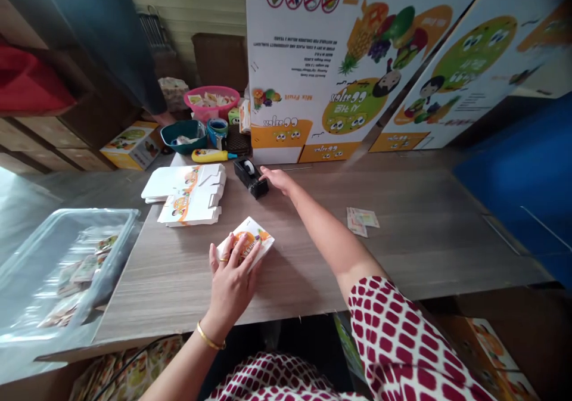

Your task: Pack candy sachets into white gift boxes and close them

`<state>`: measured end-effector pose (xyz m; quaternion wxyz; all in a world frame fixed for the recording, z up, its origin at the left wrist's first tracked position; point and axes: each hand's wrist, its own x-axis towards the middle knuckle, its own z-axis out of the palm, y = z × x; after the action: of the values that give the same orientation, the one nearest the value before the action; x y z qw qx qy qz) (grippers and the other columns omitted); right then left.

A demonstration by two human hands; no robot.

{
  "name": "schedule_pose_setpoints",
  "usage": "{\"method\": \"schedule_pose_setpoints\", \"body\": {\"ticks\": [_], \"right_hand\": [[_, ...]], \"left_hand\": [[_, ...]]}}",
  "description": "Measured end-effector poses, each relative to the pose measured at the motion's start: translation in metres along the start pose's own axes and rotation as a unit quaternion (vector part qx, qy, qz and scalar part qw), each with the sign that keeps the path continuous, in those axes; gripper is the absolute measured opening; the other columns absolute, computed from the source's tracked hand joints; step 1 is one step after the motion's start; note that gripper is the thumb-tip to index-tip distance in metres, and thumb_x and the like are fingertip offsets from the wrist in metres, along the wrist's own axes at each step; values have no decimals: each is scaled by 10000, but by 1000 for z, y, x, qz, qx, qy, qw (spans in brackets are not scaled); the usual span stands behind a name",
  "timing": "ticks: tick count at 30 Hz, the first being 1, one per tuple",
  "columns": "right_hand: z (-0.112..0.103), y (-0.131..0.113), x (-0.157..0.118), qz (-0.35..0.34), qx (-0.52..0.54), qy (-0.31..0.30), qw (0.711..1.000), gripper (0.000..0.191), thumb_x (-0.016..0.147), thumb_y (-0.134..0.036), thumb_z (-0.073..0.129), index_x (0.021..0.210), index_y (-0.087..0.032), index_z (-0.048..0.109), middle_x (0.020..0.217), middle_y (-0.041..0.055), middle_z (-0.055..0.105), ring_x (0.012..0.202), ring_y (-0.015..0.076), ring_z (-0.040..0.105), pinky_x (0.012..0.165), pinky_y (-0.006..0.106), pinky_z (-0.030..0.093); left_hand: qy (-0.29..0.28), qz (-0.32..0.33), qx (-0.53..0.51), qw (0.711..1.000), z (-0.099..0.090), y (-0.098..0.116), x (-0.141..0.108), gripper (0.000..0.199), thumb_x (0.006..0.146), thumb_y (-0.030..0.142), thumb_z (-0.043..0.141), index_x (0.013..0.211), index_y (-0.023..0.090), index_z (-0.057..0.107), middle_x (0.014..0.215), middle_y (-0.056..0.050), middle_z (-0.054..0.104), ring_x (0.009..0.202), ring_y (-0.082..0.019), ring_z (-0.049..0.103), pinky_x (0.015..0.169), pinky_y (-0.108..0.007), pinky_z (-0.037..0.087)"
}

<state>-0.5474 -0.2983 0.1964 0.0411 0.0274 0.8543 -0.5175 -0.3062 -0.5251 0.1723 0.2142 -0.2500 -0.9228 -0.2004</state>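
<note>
My left hand (pixel 233 276) lies over a small white carton with an orange fruit print (pixel 254 238), its fingers spread across the top and holding it against the table. Farther forward, my right hand (pixel 277 180) reaches to a black tape dispenser (pixel 251 177) with a roll in it. The fingertips are drawn together at the dispenser's right side; any tape between them is too small to see. Left of the dispenser lies a stack of flat, unfolded cartons (pixel 192 195) with the same print.
Large printed cartons (pixel 308 73) stand along the back. Small sachets (pixel 361 219) lie on the right. A yellow glue bottle (pixel 210 155), green bowl (pixel 183 136) and pink basket (pixel 212 108) sit back left. A clear bin (pixel 129 225) holds sachets. Another person's leg (pixel 120 43) shows behind.
</note>
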Motion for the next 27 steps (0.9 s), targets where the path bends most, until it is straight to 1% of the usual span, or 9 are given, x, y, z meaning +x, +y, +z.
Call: {"method": "schedule_pose_setpoints", "body": {"ticks": [2,5,8,11,15,18,22,24,27], "right_hand": [[9,-12,8,19,38,-8,999,378,978,-410,578,804,-128,760,827,45,760,846,153,660,899,265,470],[14,-28,9,4,51,50,997,228,925,-257,609,782,-131,732,827,29,754,802,124,636,836,229,456],[8,-36,-4,-42,25,96,994,218,940,-257,589,806,-147,722,900,37,762,852,130,646,837,228,458],[1,-27,-32,-60,4,102,993,185,931,-260,606,812,-167,712,917,34,769,879,142,667,833,238,480],[8,2,-68,33,30,72,996,209,981,-273,547,867,-171,688,952,54,777,794,124,695,692,210,505],[21,15,-73,103,0,48,994,228,1007,-256,493,943,-173,696,977,66,784,708,130,709,610,219,513],[24,15,-59,121,-106,76,984,208,968,-251,557,986,-182,753,998,117,787,930,263,757,834,361,569],[16,13,-57,139,-186,97,968,176,924,-229,623,964,-156,778,1049,190,774,1115,352,714,980,458,522],[2,6,-69,164,-238,108,951,135,877,-177,674,929,-124,787,1054,248,760,1203,408,666,1039,514,479]], "left_hand": [[7,2,3,1000,6,-4,9,526,939,271,654,1451,367,582,1524,-103,561,1490,-383,416,1235,-697,180],[46,-1,1,999,19,-12,30,522,939,274,651,1450,353,581,1510,-118,571,1474,-390,433,1222,-715,191],[85,-18,-12,996,32,-16,52,493,939,269,638,1426,331,601,1477,-135,593,1455,-399,447,1196,-745,197],[87,-42,-11,995,39,-18,66,437,942,281,622,1378,302,638,1469,-152,593,1445,-424,445,1164,-767,201],[60,-34,-7,998,36,-24,72,428,930,305,635,1357,293,648,1464,-162,590,1420,-430,461,1143,-735,247],[66,0,-16,998,35,-29,72,432,915,299,652,1347,287,642,1446,-158,598,1400,-397,481,1162,-687,265],[88,21,-21,996,41,-33,70,362,920,276,636,1281,282,654,1361,-123,639,1348,-334,527,1205,-635,244],[96,15,-17,995,45,-34,69,321,912,280,639,1231,267,669,1309,-126,647,1293,-326,550,1183,-604,295],[97,10,-8,995,47,-34,68,298,892,279,651,1187,252,677,1275,-130,646,1243,-332,561,1161,-590,325]]}}
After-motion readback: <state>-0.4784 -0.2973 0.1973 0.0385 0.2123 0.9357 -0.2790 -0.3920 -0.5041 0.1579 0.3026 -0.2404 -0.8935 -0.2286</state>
